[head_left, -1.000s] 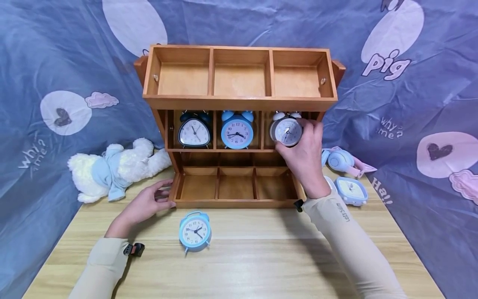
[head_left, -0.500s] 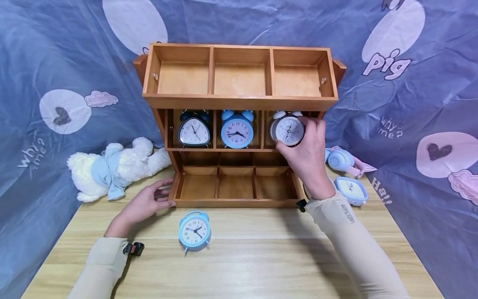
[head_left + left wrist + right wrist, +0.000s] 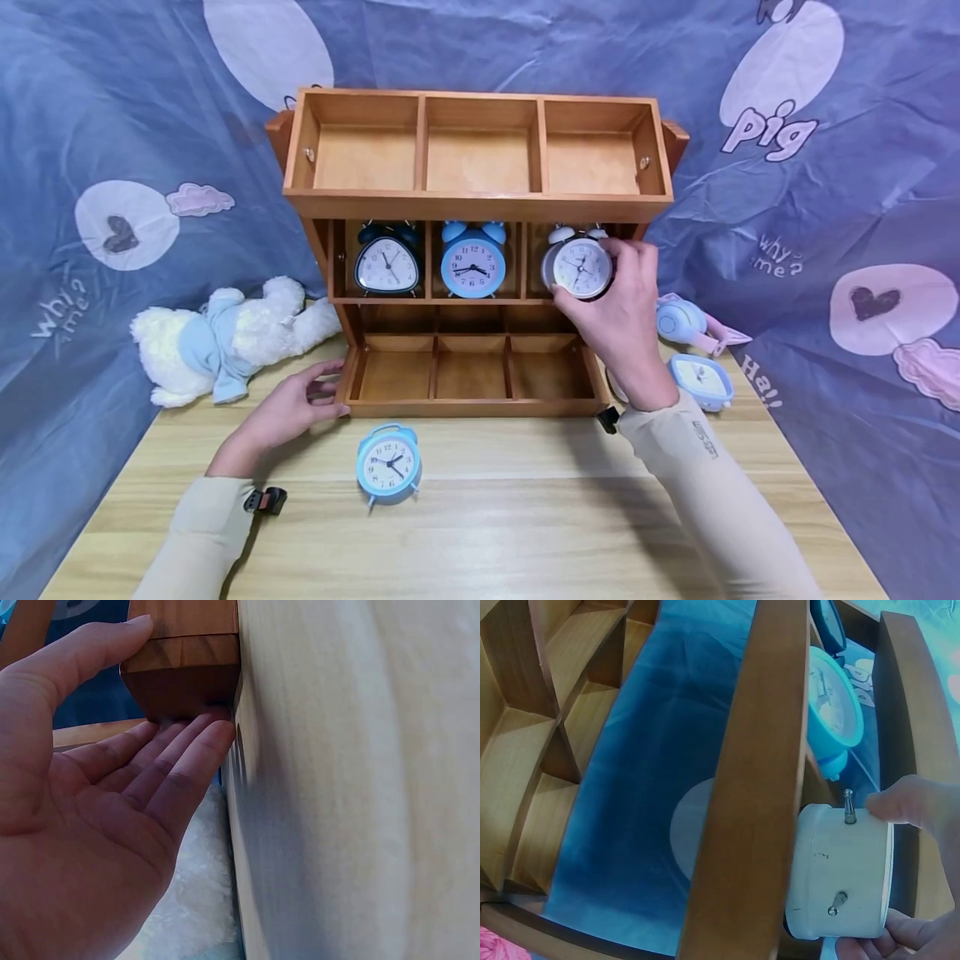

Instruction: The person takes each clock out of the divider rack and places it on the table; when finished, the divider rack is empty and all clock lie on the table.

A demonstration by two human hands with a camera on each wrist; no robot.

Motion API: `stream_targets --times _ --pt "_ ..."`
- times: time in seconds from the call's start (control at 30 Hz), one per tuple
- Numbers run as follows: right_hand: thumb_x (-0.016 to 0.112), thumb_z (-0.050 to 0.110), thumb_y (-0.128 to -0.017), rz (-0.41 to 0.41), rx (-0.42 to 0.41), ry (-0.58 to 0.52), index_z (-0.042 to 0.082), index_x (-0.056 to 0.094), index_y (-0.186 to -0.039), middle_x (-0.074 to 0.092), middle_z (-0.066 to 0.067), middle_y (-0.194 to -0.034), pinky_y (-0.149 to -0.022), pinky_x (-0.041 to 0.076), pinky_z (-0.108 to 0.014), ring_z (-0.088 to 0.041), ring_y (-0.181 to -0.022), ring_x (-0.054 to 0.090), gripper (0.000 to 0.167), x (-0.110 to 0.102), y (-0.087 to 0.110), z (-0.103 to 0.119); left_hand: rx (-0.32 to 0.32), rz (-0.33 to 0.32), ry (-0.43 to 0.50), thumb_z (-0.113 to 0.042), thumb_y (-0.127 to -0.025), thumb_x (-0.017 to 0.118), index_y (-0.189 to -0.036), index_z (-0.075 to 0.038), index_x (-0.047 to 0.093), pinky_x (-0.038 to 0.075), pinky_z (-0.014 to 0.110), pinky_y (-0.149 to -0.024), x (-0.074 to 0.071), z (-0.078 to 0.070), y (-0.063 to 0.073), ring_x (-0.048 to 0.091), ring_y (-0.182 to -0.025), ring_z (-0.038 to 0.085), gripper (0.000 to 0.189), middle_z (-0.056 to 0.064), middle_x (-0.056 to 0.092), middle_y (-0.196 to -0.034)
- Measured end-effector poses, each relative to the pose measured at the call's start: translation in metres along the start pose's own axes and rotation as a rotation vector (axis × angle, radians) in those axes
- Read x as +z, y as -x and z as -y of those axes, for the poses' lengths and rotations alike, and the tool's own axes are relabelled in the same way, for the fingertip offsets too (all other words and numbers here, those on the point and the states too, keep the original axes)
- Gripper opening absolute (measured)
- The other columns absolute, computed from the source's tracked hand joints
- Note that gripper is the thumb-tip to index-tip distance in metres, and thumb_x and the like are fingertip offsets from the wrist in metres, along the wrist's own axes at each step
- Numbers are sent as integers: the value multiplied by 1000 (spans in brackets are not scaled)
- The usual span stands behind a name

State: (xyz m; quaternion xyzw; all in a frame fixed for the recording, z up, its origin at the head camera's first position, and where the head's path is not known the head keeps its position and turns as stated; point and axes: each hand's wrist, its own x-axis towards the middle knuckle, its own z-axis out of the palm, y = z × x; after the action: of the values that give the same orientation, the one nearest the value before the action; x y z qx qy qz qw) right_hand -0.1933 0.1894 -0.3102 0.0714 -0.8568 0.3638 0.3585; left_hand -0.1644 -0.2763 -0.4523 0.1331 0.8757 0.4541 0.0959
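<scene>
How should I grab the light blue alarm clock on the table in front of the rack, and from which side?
Probably from above, with the hand spanning the round body of the light blue alarm clock from left edge to right: it seems to lie face up, leaving those edges exposed. I'd avoid the thin legs, which stick out on the end away from the wooden rack.

The person's left arm point(image 3: 197, 525) reached forward, the left grip point(image 3: 288, 408) held low with palm point(image 3: 90, 847) turned inward, thumb point(image 3: 90, 649) spread apart from nearly straight fingers point(image 3: 187, 769). The right arm point(image 3: 712, 483) extended farther forward, slanting inward; the raised right grip point(image 3: 618, 312) pinched, thumb and fingers curved toward each other.
</scene>
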Motion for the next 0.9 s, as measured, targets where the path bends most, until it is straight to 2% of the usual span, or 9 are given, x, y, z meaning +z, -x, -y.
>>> stream_targets --times 0.2,0.43,0.5,0.63,0.8,0.9 --pt "96 22 -73 -9 -16 -13 -6 62 -140 53 -31 -139 -108 49 -55 -46 -131 54 80 -6 2 6 -5 1 0 -15 -102 84 -169 8 38 63 49 -110 0 1 0 71 -134 49 84 35 69 -146" --pt "98 20 -74 27 -6 -17 -5 62 -142 53 -30 -141 -107 49 -54 -45 -130 55 82 -11 9 15 -10 6 10 -15 -102 84 -169 8 38 63 29 -104 0 1 0 72 -134 48 85 34 70 -145" --pt "99 21 -73 40 0 -16 -5 62 -142 53 -30 -141 -106 49 -54 -45 -129 56 82 -11 13 18 -11 4 2 -16 -102 84 -169 7 38 63 31 -105 0 2 -1 72 -134 48 85 33 70 -145" --pt "100 21 -73 69 9 -22 -4 63 -142 55 -29 -140 -104 48 -53 -44 -128 57 82 -10 22 21 -10 4 -5 -17 -102 84 -169 7 39 64 41 -109 0 2 -1 71 -135 48 85 33 70 -146" --pt "100 21 -74 121 31 -39 -3 63 -140 56 -26 -141 -102 50 -50 -41 -127 58 80 -7 36 24 -12 4 3 -16 -101 85 -169 7 39 64 37 -107 0 2 -1 72 -134 48 85 33 70 -145" --pt "101 21 -73 156 46 -48 -3 62 -140 56 -24 -141 -100 50 -48 -40 -127 59 81 -6 45 26 -15 4 6 -16 -101 85 -169 7 39 64 40 -109 0 1 -1 71 -135 48 85 34 70 -146"
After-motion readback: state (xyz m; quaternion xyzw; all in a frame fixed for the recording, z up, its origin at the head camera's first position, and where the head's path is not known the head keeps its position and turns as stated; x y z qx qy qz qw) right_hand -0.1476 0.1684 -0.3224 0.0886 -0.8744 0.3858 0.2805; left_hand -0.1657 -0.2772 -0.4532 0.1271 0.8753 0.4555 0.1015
